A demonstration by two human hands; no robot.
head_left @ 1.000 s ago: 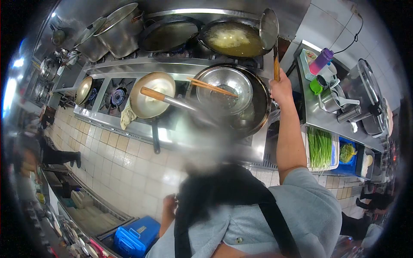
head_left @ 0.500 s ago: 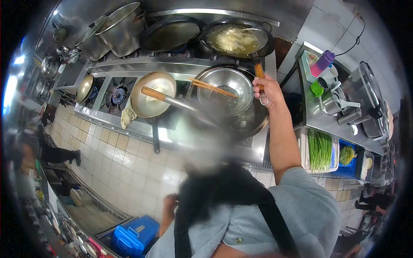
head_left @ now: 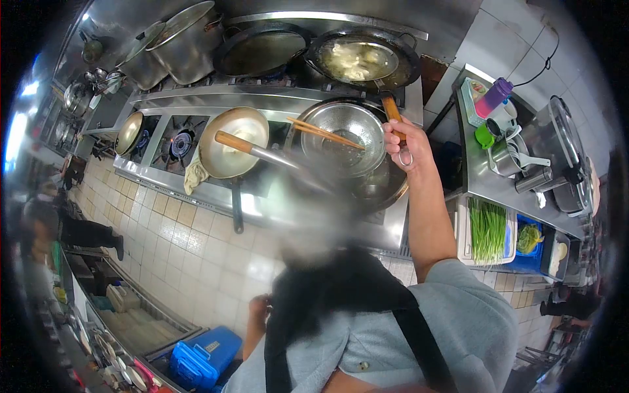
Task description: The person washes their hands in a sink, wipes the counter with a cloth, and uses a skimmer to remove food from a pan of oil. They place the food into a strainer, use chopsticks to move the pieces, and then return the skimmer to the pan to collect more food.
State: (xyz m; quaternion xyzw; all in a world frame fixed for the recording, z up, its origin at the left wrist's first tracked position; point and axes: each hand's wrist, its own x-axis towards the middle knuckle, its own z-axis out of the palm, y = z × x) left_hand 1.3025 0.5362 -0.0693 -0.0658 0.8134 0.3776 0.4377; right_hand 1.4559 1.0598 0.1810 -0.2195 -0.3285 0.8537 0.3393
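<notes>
My right hand (head_left: 409,145) is closed around the wooden handle of a skimmer (head_left: 386,56). The skimmer's round metal head rests in the oil of the right rear wok (head_left: 321,72), among pale frying pieces. Low by the apron, my left hand (head_left: 259,306) hangs at my side, its fingers mostly hidden. In front of me a perforated metal strainer bowl (head_left: 327,124) sits over a wide wok, with wooden chopsticks (head_left: 327,133) across it. A wooden-handled metal tool (head_left: 262,152) reaches over the frying pan (head_left: 213,147); its far end is blurred.
Another dark wok (head_left: 262,52) and tall pots (head_left: 187,49) stand at the back. On the right, a counter (head_left: 481,160) carries cups and a purple bottle (head_left: 495,95); below it is a tub of green stalks (head_left: 486,229). A person's leg (head_left: 92,237) shows at left.
My right hand and the skimmer handle have shifted slightly down. The skimmer head has moved left and deeper over the frying pieces. My left hand stays in about the same place.
</notes>
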